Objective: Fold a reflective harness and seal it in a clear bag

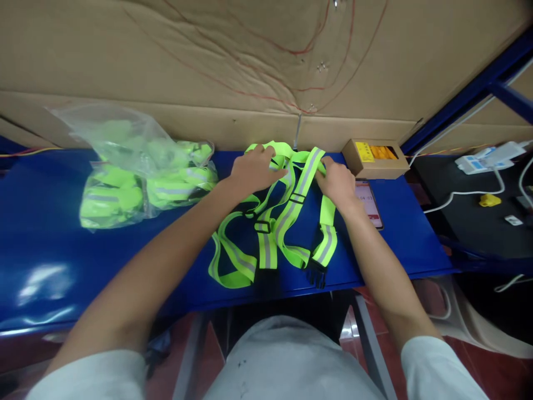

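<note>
A neon-yellow reflective harness [287, 219] made of straps with grey stripes lies loosely spread on the blue table. At its far left part, my left hand [256, 168] is closed on a strap, fingers curled over it. My right hand [337, 180] grips a strap at the upper right, its fingertips partly hidden behind the webbing. Black slide adjusters [263, 226] sit along the straps. A black side-release buckle [317, 273] rests near the table's front edge, its prongs pointing toward me.
Clear plastic bags [112, 191] of folded neon straps lie at the left. To the right are an open cardboard box [377, 158] with orange packets and a phone [370, 205]. A cardboard wall [233, 66] stands behind; a power strip [485, 159] rests on a black surface.
</note>
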`<state>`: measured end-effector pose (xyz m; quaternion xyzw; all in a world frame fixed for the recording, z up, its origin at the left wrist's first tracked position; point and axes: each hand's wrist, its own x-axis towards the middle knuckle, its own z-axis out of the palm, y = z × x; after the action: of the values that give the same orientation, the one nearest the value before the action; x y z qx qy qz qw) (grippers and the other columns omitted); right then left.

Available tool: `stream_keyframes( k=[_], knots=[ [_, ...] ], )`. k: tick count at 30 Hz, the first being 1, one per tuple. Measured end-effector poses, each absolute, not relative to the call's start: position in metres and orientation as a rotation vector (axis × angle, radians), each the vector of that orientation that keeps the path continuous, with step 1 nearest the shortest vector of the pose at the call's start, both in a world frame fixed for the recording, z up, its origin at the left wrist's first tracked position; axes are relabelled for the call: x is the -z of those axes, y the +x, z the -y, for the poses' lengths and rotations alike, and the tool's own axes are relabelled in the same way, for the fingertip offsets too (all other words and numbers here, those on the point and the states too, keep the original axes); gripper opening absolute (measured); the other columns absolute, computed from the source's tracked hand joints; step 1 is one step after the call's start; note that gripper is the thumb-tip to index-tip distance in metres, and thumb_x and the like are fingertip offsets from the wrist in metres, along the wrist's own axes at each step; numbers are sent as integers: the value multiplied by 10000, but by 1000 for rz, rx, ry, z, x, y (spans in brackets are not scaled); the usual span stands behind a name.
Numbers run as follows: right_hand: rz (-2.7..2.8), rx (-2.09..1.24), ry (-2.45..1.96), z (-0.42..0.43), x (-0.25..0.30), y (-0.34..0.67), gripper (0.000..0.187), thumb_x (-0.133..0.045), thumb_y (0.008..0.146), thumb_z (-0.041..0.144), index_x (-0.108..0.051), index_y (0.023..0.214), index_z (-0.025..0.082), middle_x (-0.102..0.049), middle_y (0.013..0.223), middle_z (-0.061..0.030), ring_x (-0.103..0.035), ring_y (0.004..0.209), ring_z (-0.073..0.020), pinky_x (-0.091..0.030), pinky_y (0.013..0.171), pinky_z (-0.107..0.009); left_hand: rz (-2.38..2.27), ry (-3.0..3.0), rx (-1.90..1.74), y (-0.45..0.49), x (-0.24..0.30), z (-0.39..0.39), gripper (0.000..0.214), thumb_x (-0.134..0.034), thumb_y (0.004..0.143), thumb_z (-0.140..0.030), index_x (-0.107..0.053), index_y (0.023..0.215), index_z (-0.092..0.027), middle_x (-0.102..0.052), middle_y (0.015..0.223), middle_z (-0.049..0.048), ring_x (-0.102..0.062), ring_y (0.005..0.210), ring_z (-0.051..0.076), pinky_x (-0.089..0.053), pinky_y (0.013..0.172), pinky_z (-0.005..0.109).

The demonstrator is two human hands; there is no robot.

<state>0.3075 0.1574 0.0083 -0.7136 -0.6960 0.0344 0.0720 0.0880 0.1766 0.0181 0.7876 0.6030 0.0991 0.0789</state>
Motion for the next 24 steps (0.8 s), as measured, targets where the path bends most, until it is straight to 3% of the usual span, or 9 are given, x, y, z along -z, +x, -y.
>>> stream_keyframes(
  k=[3,6,10,15,20,24],
  knots=[
    [2073,-54,-2095,-157,-8,306,421,-448,1023,253,-584,1415,185,-762,1184,-203,-722,1032,-384,-536,849,-461,-1837,2253,-276,89,-10,-178,612,-673,935,-498,-563,1414,-132,-696,1267,210,-655,1224,407,-505,1056,538],
    [1999,-19,-2065,-158,-9,307,455,-422,1027,223,-556,1461,187,-769,1147,-191,-725,1011,-381,-540,844,-464,-1858,2208,-314,86,-6,-181,423,-567,967,-299,-610,1360,-150,-725,1208,176,-674,1165,339,-512,1046,484],
    [1858,14,-2080,-160,-8,313,454,-441,1016,190,-607,1438,209,-772,1121,-169,-726,999,-363,-542,869,-476,-1916,2144,-452,72,-10,-193,367,-462,982,-232,-644,1297,-186,-734,1211,132,-666,1160,300,-500,1056,425],
    [1740,50,-2064,-165,-8,326,492,-432,987,143,-704,1388,229,-756,1218,-167,-715,1048,-338,-548,899,-466,-1847,1871,-963,53,-14,-206,81,-597,909,-178,-653,952,-217,-705,942,52,-657,1084,283,-465,1029,386],
    [1706,88,-2089,-169,-7,336,521,-403,997,130,-699,1415,229,-716,1305,-185,-691,1125,-369,-534,936,-526,-1691,1472,-1112,44,-18,-211,91,-562,933,-122,-580,872,-187,-526,717,-25,-575,817,153,-477,834,305],
    [1841,158,-2053,-167,-6,334,551,-420,964,89,-655,1459,153,-674,1366,-210,-611,1280,-400,-486,1039,-557,-1543,1228,-1002,41,-25,-208,89,-546,965,-173,-603,898,-167,-550,696,-14,-592,675,141,-502,686,290]
  ],
)
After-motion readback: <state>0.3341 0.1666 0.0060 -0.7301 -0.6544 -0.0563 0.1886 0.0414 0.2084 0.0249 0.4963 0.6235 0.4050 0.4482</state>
